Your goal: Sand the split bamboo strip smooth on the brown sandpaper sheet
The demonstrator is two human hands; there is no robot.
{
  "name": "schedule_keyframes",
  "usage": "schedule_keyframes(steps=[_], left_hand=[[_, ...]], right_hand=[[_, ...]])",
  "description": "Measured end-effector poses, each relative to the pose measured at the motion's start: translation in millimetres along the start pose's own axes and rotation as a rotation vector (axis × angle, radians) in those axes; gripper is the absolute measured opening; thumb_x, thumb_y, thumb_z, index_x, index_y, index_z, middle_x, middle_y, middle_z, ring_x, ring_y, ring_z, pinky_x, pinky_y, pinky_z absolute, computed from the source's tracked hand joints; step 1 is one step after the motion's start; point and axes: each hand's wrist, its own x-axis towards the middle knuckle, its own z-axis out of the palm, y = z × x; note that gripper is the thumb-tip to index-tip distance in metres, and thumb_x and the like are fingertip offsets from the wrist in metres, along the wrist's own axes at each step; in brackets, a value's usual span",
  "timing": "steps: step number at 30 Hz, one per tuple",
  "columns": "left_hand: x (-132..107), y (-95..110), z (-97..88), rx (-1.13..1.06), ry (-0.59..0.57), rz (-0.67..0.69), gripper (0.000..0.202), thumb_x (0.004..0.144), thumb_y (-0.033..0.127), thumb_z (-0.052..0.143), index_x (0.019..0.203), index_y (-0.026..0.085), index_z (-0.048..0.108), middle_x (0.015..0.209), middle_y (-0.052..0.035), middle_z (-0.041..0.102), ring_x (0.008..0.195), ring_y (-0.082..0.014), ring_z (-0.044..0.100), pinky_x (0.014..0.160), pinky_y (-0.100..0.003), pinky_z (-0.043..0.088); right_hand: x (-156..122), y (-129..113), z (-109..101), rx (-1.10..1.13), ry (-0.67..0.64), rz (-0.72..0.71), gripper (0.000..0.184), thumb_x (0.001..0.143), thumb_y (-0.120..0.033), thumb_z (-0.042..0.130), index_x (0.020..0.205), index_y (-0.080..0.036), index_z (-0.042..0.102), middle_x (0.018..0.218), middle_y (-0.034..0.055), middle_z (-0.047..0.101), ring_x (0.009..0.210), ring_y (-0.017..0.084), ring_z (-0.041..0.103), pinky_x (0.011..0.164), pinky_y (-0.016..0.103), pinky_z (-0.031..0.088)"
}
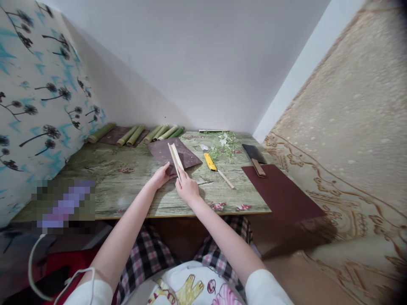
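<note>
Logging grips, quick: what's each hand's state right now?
Left hand: fingertips at the bamboo strips; whether it grips cannot be told.
Right hand: closed, holding the bamboo strips by their near end.

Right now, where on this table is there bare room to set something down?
Bare: left half of the table, between the bamboo tubes and front edge. Crowded: right of the held bamboo strips: yellow knife, sprigs, red mat.

Pale, smooth split bamboo strips lie over a matt brown sheet on the weathered wood-grain tabletop.
</note>
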Motion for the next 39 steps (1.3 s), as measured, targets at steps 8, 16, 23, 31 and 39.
schedule_keyframes(steps=[8, 16, 23, 31, 39], left_hand=[[-3.4, 3.5, 5.5, 0.0, 0.019, -0.016, 0.024, 0.08, 0.029, 0.046, 0.089, 0.011, 0.058, 0.086, -0.0091, 0.064, 0.077, -0.0172, 0.06, 0.074, -0.034, 0.048], [-4.1, 4.3, 8.6, -0.012, 0.03, -0.025, 0.022, 0.081, 0.027, 0.045, 0.087, 0.01, 0.057, 0.082, -0.0096, 0.064, 0.076, -0.0173, 0.061, 0.071, -0.032, 0.049], [-2.4, 2.0, 5.1, -0.022, 0.019, -0.005, 0.021, 0.08, 0.027, 0.047, 0.087, 0.01, 0.057, 0.084, -0.0101, 0.064, 0.078, -0.0184, 0.061, 0.073, -0.033, 0.049], [0.8, 0.1, 1.7, -0.027, 0.023, -0.012, 0.022, 0.08, 0.028, 0.046, 0.085, 0.01, 0.057, 0.082, -0.0095, 0.065, 0.077, -0.0185, 0.061, 0.074, -0.034, 0.049], [-4.3, 4.0, 8.9, -0.016, 0.053, -0.019, 0.02, 0.08, 0.027, 0.045, 0.084, 0.011, 0.057, 0.081, -0.009, 0.065, 0.073, -0.0176, 0.061, 0.07, -0.033, 0.05]], right_hand=[[-1.7, 1.8, -1.9, 0.081, 0.03, -0.008, 0.053, 0.084, -0.027, 0.03, 0.135, -0.022, 0.014, 0.126, 0.0032, 0.042, 0.093, 0.017, 0.054, 0.078, 0.025, 0.042], [-1.4, 0.9, -0.9, 0.043, 0.03, 0.008, 0.05, 0.086, -0.027, 0.029, 0.134, -0.023, 0.016, 0.129, 0.0036, 0.038, 0.093, 0.017, 0.054, 0.076, 0.024, 0.041], [-0.8, 2.1, -1.3, 0.07, 0.026, -0.01, 0.05, 0.086, -0.026, 0.03, 0.134, -0.023, 0.017, 0.128, 0.0034, 0.04, 0.093, 0.016, 0.054, 0.077, 0.024, 0.042], [-1.1, 3.9, 0.4, 0.112, 0.066, -0.022, 0.048, 0.085, -0.026, 0.031, 0.132, -0.024, 0.023, 0.125, 0.0014, 0.043, 0.092, 0.015, 0.054, 0.075, 0.024, 0.042], [-0.9, 3.9, -0.7, 0.155, 0.062, -0.01, 0.047, 0.084, -0.025, 0.033, 0.131, -0.024, 0.027, 0.126, 0.0021, 0.042, 0.093, 0.016, 0.054, 0.076, 0.024, 0.042]])
